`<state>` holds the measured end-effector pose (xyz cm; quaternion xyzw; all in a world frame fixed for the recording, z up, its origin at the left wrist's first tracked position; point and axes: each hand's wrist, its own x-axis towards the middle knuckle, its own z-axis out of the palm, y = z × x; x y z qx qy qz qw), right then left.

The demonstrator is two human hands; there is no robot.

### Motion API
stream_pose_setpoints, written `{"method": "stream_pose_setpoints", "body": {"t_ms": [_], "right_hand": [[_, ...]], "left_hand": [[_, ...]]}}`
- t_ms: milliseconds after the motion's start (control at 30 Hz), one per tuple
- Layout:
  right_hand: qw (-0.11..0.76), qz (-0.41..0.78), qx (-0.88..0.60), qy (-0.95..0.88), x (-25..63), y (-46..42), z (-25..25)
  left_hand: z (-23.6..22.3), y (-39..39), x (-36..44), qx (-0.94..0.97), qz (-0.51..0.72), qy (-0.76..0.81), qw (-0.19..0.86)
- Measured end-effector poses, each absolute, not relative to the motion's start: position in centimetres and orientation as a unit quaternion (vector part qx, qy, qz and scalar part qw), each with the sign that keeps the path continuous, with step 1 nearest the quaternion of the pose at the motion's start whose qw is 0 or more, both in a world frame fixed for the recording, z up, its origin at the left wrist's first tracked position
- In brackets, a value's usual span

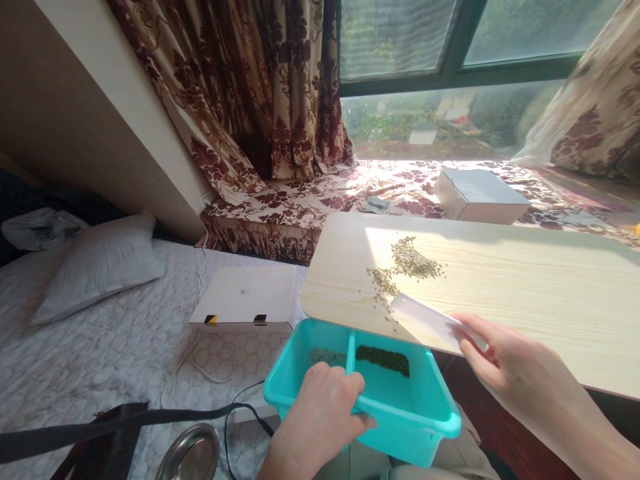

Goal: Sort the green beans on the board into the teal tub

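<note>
My left hand [323,417] grips the near rim of a turquoise two-compartment bin [445,407], at its divider. The bin sits just below the table's edge. Dark green beans [383,360] lie in its right compartment, and a few small bits show in the left one. Pinched in my right hand [510,360] is a flat white scraper-like strip [425,317], reaching over the tabletop. Its far end touches or nearly touches loose greenish-brown beans [415,260], which spread in two patches near the table's left end.
The pale wooden table [525,287] runs to the right. On the bed at left are a white box [245,297], cables, a pillow [103,260] and a metal dish [193,453]. Another box [480,190] and a cloth [376,205] rest on the window ledge.
</note>
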<state>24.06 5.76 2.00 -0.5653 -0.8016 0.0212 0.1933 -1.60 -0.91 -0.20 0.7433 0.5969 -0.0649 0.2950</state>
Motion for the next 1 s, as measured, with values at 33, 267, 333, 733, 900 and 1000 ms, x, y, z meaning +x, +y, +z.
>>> {"method": "stream_pose_setpoints", "body": {"t_ms": [33,267,333,733,900,1000], "right_hand": [[0.198,0.026,-0.565,-0.801,24.0,5.8,2.0],[0.224,0.067,-0.544,-0.806,23.9,5.7,1.7],[0.224,0.065,-0.551,-0.801,24.2,5.8,1.6],[0.212,0.148,-0.508,-0.822,23.3,5.6,1.9],[0.217,0.069,-0.543,-0.808,23.0,6.4,2.1],[0.208,0.034,-0.553,-0.806,22.5,7.2,1.8]], "left_hand": [[-0.2,-0.9,-1.6,0.744,-0.065,0.596,0.294],[-0.3,-1.0,-1.6,0.746,-0.063,0.595,0.291],[-0.3,-0.9,-1.7,0.746,-0.065,0.596,0.292],[-0.4,-0.9,-2.5,0.737,-0.062,0.604,0.296],[-0.3,-0.9,-2.7,0.734,-0.062,0.608,0.297],[-0.3,-1.0,-2.7,0.731,-0.058,0.611,0.299]]}}
